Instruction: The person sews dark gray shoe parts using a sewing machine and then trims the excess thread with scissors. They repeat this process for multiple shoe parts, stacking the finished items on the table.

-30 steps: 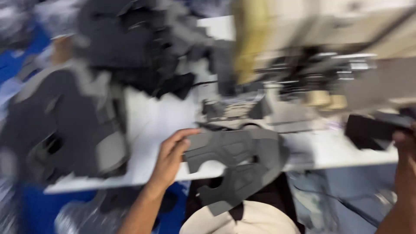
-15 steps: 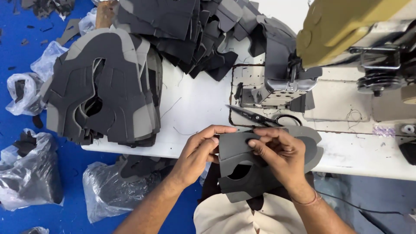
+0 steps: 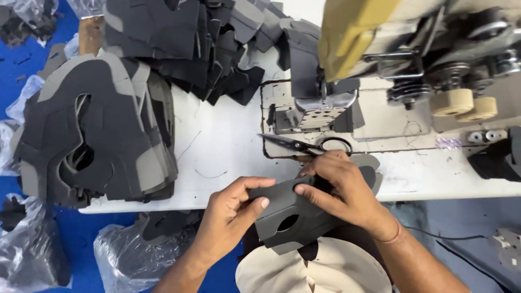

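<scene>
Fingers of the left hand [image 3: 230,217] are clamped on the near-left edge of a dark grey cut piece [image 3: 293,217], thumb on top and the other fingers curled beneath; fingers of the right hand [image 3: 342,190] press down on the same piece from its far-right side, thumb and forefinger pinched together near a notch in its upper edge; so both hands are closed on the one piece and neither is free. The piece lies directly between the two sets of fingertips, overhanging the near edge of the white table [image 3: 228,146] and above the person's lap; its long axis runs on a slant from the near left up toward the far right, with an oval cut-out showing in the part nearest the body; the right hand covers more of it, while the left holds only its rim.

Just beyond the right fingers, almost touching the knuckles, lies a pair of scissors [image 3: 304,145], blades pointing left; further beyond stands the sewing machine [image 3: 380,38], its presser foot and needle plate [image 3: 320,111] straight ahead of the right fingertips. Well to the left of the left fingers sits a stack of shaped grey pieces [image 3: 92,135]; beyond them a looser heap of dark pieces [image 3: 179,38]; below the left wrist, a clear plastic bag [image 3: 135,252] on the blue floor [image 3: 81,233].
</scene>
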